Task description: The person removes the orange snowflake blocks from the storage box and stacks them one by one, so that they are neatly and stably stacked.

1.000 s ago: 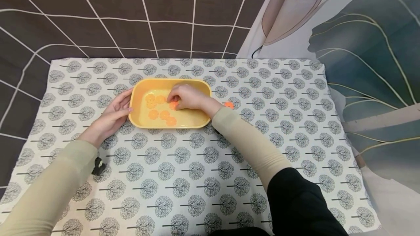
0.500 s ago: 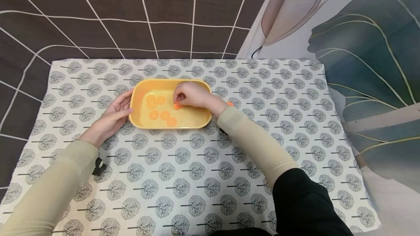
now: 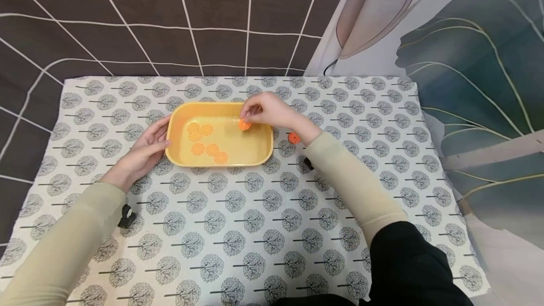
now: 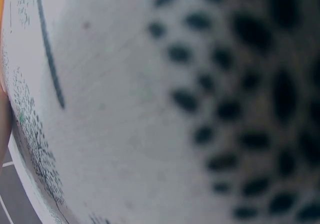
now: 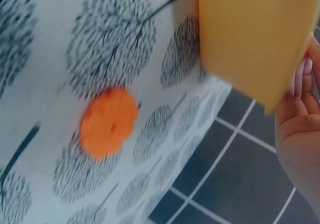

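Note:
At the left end of a yellow oblong basin (image 3: 248,149), my left hand (image 3: 144,152) holds the wall, thumb at the rim and fingers along the outside. My right hand (image 3: 274,111) is over the basin's right part and pinches an orange flower-shaped disc (image 3: 244,125) between thumb and fingers. Several paler-looking orange scalloped discs (image 3: 198,148) lie on the basin floor. Outside, right of the basin, another orange disc (image 5: 109,125) with a small centre hole lies on the cloth. In the right wrist view, the basin wall hides my right fingertips.
A white tree-print cloth (image 3: 255,230) covers the table. Behind it hangs a dark gridded backdrop (image 3: 140,44), with a leaf-patterned curtain (image 3: 480,74) at the right. The left wrist view shows mostly blurred cloth.
My right hand has lifted up and to the right, carrying the pinched disc off the basin floor. The disc outside the basin has come fully into view. My left hand stays put.

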### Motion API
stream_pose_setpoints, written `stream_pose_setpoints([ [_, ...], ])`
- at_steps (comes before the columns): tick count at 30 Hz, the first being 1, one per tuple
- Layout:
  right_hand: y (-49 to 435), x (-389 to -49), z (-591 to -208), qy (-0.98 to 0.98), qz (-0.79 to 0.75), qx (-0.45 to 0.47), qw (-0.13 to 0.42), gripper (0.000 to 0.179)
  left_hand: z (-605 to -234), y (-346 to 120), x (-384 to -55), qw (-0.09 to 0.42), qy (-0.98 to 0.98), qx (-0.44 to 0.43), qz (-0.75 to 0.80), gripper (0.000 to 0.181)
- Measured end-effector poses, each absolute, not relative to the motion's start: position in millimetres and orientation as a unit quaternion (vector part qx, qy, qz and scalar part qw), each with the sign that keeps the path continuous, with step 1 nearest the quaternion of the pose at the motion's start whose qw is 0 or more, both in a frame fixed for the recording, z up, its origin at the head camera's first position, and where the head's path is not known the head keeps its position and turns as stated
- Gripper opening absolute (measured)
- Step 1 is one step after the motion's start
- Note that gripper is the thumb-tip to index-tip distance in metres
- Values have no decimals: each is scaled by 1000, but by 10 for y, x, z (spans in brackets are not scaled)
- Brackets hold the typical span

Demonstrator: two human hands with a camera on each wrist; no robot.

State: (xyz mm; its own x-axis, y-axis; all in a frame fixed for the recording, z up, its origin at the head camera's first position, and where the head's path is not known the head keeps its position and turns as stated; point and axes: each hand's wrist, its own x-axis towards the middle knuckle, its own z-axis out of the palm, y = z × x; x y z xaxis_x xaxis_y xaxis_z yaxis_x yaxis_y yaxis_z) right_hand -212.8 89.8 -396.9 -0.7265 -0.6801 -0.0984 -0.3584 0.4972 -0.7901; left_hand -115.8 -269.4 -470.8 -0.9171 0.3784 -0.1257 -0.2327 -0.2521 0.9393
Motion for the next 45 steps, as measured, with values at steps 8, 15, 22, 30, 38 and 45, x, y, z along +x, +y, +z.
stream_pose_setpoints([
  [8,1290,-2108,-3900,843,-426,-273,180,11,-4712,-2693,-1154,193,579,56,790,74],
  [15,1640,-2027,-3936,845,-445,-240,173,14,-4714,-2696,-1163,192,584,65,786,74],
  [22,1921,-2005,-4054,850,-453,-197,180,15,-4709,-2702,-1167,193,582,66,787,73],
  [30,2096,-1955,-4226,854,-445,-166,213,16,-4692,-2692,-1161,197,583,52,787,73],
  [38,2197,-1924,-4375,854,-450,-127,228,18,-4695,-2699,-1164,198,585,55,785,73],
  [45,2248,-1920,-4470,851,-447,-121,248,20,-4694,-2697,-1163,195,586,63,784,72],
])
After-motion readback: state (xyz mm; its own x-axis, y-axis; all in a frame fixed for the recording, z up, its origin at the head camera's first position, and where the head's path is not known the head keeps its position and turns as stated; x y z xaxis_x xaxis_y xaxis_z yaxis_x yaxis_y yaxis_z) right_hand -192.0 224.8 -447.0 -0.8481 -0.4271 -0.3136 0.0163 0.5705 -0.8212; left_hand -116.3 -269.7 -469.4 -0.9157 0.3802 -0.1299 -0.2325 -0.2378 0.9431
